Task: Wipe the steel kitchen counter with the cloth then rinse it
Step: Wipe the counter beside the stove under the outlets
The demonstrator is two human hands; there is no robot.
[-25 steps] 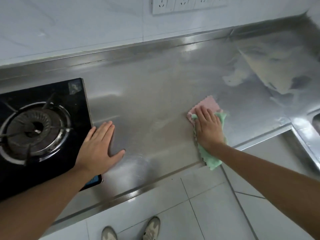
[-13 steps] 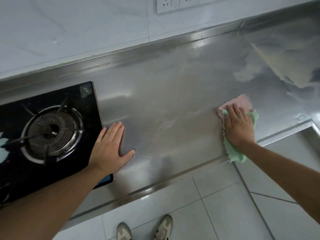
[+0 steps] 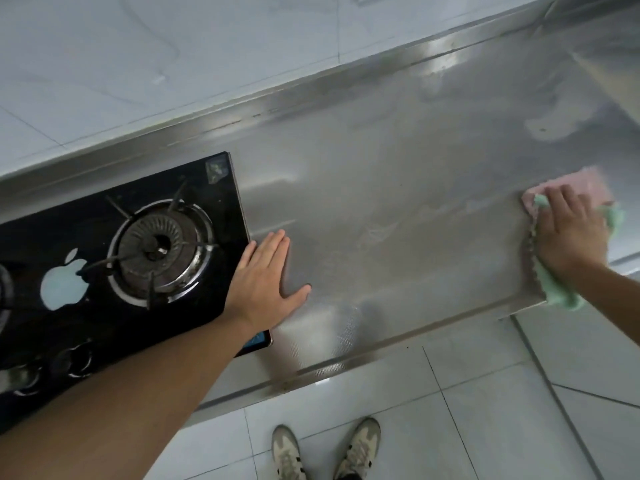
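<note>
So the person is mid-wipe on the steel counter [image 3: 398,188]. The right hand [image 3: 571,237] is pressed flat on top of the cloth [image 3: 554,271], fingers spread over it more than gripping it, which makes sense since a flat palm pushes more fabric against the metal. The cloth is two-tone, pink at the far end and mint green toward the front, and it sits at the right end of the counter with its green corner hanging over the front lip. Looks like it's partly folded, but how many layers is hard to say.

The left hand [image 3: 266,282] is empty and lying open, palm down on the bare steel, right up against the edge of the black glass gas stove [image 3: 114,271]. That reads as bracing: the person is leaning way out to the right, so the left arm takes the weight. The shoes [image 3: 325,452] on the tiled floor are planted roughly mid-counter, which fits the stretch.

Containers: honestly none in shot. No bowl or bucket, and no sink basin visible, so nothing holding water here. The burner [image 3: 161,247] has nothing sitting on its pan support.

Progress guess: the steel has streaky, hazy patches in the middle and a pale smear [image 3: 550,128] at the far right, so wiping probably isn't done, and the rinse hasn't started.
</note>
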